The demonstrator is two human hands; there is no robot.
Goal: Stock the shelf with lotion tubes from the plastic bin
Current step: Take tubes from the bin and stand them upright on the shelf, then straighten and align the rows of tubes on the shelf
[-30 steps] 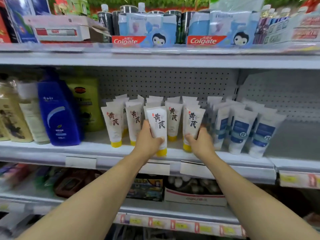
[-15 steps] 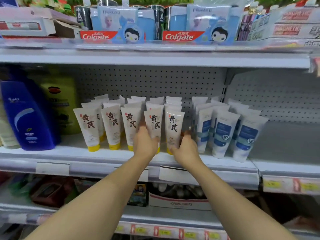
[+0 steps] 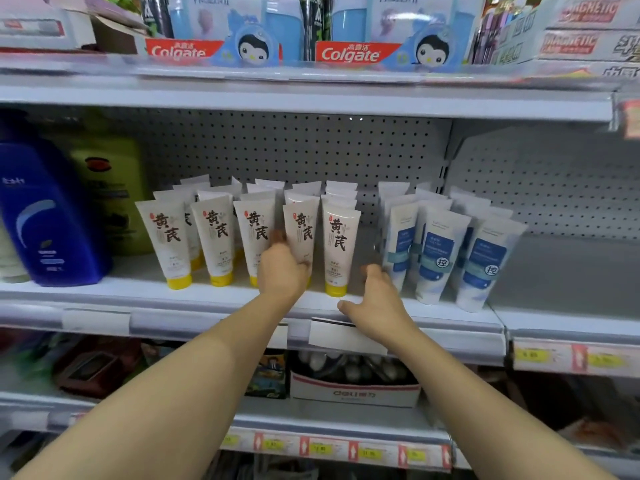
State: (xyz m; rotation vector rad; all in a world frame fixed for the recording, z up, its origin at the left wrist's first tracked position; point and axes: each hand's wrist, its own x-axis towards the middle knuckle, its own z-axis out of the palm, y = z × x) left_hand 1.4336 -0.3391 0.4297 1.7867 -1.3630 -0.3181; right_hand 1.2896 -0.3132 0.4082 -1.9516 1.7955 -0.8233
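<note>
Several white lotion tubes with yellow caps and black characters stand cap-down in rows on the middle shelf (image 3: 104, 294). My left hand (image 3: 282, 271) grips the lower part of the fourth front tube (image 3: 300, 230). The fifth front tube (image 3: 339, 247) stands free at the row's right end. My right hand (image 3: 375, 306) hovers with relaxed, spread fingers just right of that tube, near the shelf's front edge, holding nothing. The plastic bin is out of view.
White-and-blue tubes (image 3: 440, 258) stand in rows right of my hands. A blue bottle (image 3: 48, 220) and a green bottle (image 3: 110, 199) stand at left. Toothpaste boxes (image 3: 356, 53) fill the top shelf. Bare shelf (image 3: 568, 271) lies at far right. A white carton (image 3: 353, 389) sits below.
My right hand has let go of the fifth tube and drawn back toward the shelf edge. My left hand keeps its hold on the fourth tube. The view has shifted right.
</note>
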